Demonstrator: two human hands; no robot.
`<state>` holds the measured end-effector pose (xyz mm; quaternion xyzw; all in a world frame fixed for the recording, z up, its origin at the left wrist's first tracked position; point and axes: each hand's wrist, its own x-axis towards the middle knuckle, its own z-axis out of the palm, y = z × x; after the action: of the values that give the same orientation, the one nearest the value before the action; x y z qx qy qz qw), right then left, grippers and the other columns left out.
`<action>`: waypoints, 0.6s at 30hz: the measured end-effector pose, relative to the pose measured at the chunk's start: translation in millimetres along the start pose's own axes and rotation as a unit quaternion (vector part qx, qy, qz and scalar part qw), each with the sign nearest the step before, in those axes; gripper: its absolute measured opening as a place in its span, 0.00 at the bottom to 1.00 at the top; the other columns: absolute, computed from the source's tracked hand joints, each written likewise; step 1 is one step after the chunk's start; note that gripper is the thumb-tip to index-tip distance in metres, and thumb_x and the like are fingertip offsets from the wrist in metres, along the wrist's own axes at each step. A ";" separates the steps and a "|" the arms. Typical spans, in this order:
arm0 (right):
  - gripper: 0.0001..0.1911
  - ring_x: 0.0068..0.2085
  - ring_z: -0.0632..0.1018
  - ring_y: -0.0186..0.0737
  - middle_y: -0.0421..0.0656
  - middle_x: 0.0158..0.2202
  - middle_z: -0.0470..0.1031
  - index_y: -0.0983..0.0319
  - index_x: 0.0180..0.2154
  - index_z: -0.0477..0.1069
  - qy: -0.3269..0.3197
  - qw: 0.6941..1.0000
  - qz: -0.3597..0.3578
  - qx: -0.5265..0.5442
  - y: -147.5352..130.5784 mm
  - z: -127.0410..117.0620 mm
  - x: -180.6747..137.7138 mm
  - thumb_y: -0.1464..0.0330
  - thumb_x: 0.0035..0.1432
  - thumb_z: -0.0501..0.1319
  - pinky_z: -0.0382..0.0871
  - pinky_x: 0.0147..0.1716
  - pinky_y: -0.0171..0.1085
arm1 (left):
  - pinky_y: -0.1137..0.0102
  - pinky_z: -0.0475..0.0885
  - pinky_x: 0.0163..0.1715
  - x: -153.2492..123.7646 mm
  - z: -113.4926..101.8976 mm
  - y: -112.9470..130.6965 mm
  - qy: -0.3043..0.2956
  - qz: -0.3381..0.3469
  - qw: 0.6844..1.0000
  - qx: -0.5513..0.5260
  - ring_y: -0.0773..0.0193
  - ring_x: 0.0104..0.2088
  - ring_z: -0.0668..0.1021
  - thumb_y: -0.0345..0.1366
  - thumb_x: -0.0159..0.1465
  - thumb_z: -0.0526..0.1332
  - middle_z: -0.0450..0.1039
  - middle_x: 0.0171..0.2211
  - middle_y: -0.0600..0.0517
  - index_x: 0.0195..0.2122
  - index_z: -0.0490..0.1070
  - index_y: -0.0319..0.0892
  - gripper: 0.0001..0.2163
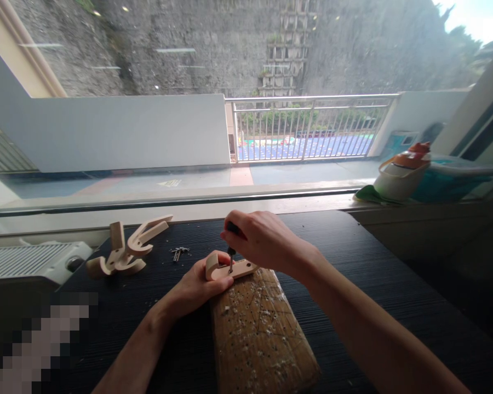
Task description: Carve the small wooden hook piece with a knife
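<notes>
My left hand (201, 282) is closed around the curved end of a pale wooden hook (240, 268), pressing it onto the far end of a worn wooden board (263, 334). The board's top is pitted with holes and scratches. Above the hook, my right hand (250, 235) grips the dark handle of a screwdriver (231, 250). The screwdriver stands nearly upright, its tip at a hole near the hook's curved end. A second dark hole shows toward the hook's other end. Whether a screw sits under the tip is too small to tell.
Several more wooden hooks (125, 249) lie piled at the table's far left. Close by is a small heap of screws (178, 253). A white heater (28, 261) stands left of the black table (349, 306). Beyond the window sill are a bucket (398, 180) and a teal bin (452, 180).
</notes>
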<state>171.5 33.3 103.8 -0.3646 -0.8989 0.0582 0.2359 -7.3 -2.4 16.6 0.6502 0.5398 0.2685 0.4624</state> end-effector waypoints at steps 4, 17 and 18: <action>0.14 0.21 0.56 0.30 0.39 0.21 0.66 0.63 0.33 0.68 0.014 1.000 0.011 -0.014 -2.8 2.2 -0.3 0.60 0.60 0.52 0.46 0.22 0.35 | 0.69 0.66 0.40 -1.0 0.1 2.7 -0.010 -0.006 1.000 -0.023 0.60 0.42 0.73 0.41 0.56 0.60 0.72 0.41 0.52 0.44 0.63 0.41 0.17; 0.11 0.25 0.65 0.29 0.38 0.25 0.72 0.59 0.38 0.72 -0.057 0.997 -0.029 0.036 5.5 -19.3 -9.4 0.67 0.56 0.53 0.50 0.25 0.33 | 0.73 0.66 0.33 -2.6 10.2 6.6 0.001 0.020 0.999 0.026 0.65 0.33 0.71 0.41 0.54 0.60 0.69 0.34 0.55 0.40 0.65 0.42 0.14; 0.10 0.24 0.64 0.29 0.37 0.25 0.71 0.59 0.37 0.72 -0.068 0.997 -0.019 0.042 7.9 -21.7 -10.7 0.67 0.56 0.53 0.50 0.24 0.33 | 0.74 0.65 0.32 -2.7 11.5 7.5 -0.002 0.027 0.999 0.032 0.66 0.31 0.69 0.41 0.54 0.60 0.67 0.33 0.56 0.38 0.65 0.42 0.13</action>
<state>193.2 30.3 116.6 -0.3323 -0.9165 0.1163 0.1899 5.1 -8.5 18.7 0.6795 0.5294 0.2617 0.4353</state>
